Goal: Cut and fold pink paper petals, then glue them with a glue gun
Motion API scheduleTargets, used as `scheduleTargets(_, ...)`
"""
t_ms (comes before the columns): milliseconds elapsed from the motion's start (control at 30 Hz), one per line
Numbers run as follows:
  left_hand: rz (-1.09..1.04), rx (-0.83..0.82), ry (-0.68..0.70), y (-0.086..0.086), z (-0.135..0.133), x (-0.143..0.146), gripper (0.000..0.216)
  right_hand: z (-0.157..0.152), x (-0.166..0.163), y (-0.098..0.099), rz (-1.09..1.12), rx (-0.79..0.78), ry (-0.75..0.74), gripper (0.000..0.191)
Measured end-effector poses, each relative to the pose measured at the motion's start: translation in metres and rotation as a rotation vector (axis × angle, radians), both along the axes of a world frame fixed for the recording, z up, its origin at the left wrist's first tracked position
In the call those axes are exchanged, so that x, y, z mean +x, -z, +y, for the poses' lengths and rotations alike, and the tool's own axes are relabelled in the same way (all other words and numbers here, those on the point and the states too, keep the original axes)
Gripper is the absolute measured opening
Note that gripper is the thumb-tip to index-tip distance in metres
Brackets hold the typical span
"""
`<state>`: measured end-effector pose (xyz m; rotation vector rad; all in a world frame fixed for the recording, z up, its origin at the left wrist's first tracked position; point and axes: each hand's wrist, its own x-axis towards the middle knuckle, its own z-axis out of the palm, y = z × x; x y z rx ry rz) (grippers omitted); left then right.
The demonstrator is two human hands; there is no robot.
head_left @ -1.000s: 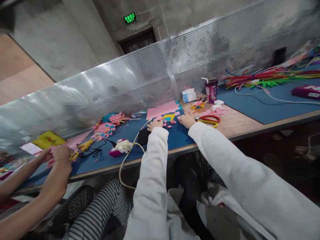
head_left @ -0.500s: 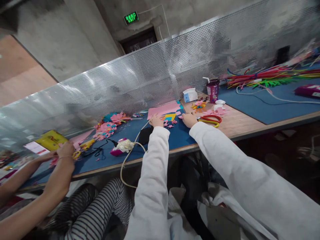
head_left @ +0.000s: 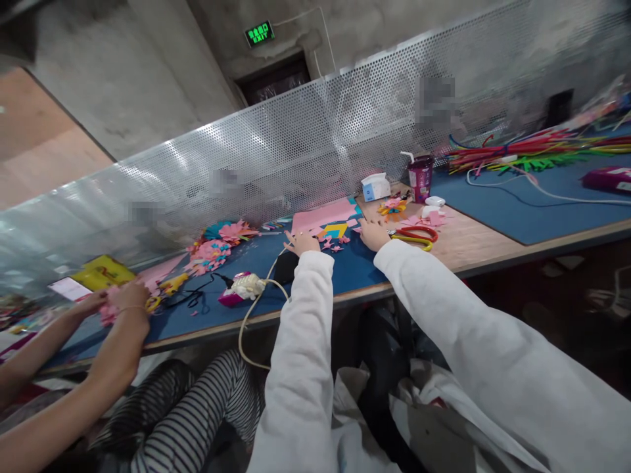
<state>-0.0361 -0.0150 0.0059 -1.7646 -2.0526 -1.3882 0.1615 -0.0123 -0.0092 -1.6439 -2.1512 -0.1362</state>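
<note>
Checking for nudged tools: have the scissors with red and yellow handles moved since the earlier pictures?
No; against the table edge, the scissors show no visible shift, lying beside the right hand.

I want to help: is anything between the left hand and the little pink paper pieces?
Nothing visible blocks the left hand; the little pink paper pieces lie to its right on the blue tabletop.

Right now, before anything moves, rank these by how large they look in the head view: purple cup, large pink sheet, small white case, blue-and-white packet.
1. large pink sheet
2. purple cup
3. blue-and-white packet
4. small white case
</note>
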Motion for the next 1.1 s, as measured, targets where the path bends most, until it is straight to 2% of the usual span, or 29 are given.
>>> scheduleTargets(133, 0.166, 0.164, 0.217, -0.005, 0.008, 0.006, 0.021, 0.0, 0.0, 0.0, 0.004, -0.012, 0.01, 0.039)
scheduleTargets(233, 0.275, 0.022, 0.328, -0.009, 0.011, 0.017, 0.033, -0.001, 0.001, -0.001, 0.004, -0.009, 0.015, 0.039)
scheduleTargets(367, 0.365, -0.041, 0.323, -0.007, 0.01, 0.023, 0.032, -0.001, 0.002, -0.002, -0.014, 0.004, 0.015, 0.039)
scheduleTargets(500, 0.48, -0.114, 0.391, -0.002, 0.014, 0.022, 0.05, 0.002, 0.002, -0.003, -0.027, 0.046, 0.014, 0.036)
scheduleTargets(633, 0.421, -0.08, 0.396, 0.003, 0.019, 0.023, 0.073, 0.003, 0.003, -0.003, 0.012, 0.127, -0.028, 0.037)
scheduleTargets(767, 0.465, -0.214, 0.491, 0.006, 0.023, 0.026, 0.068, 0.004, 0.005, -0.003, 0.084, 0.141, -0.038, 0.036)
scheduleTargets(833, 0.434, -0.216, 0.515, 0.007, 0.023, 0.028, 0.066, 0.006, 0.005, -0.003, 0.179, 0.152, -0.064, 0.034)
scheduleTargets(900, 0.313, -0.166, 0.515, 0.007, 0.021, 0.029, 0.063, 0.01, 0.003, -0.003, 0.372, 0.143, -0.136, 0.031)
scheduleTargets(1000, 0.045, -0.11, 0.491, 0.006, 0.017, 0.032, 0.05, 0.017, 0.001, -0.003, 0.749, 0.019, -0.285, 0.026)
scheduleTargets(1100, -0.178, -0.084, 0.443, 0.005, 0.016, 0.035, 0.039, 0.022, 0.001, -0.004, 1.018, -0.107, -0.369, 0.021)
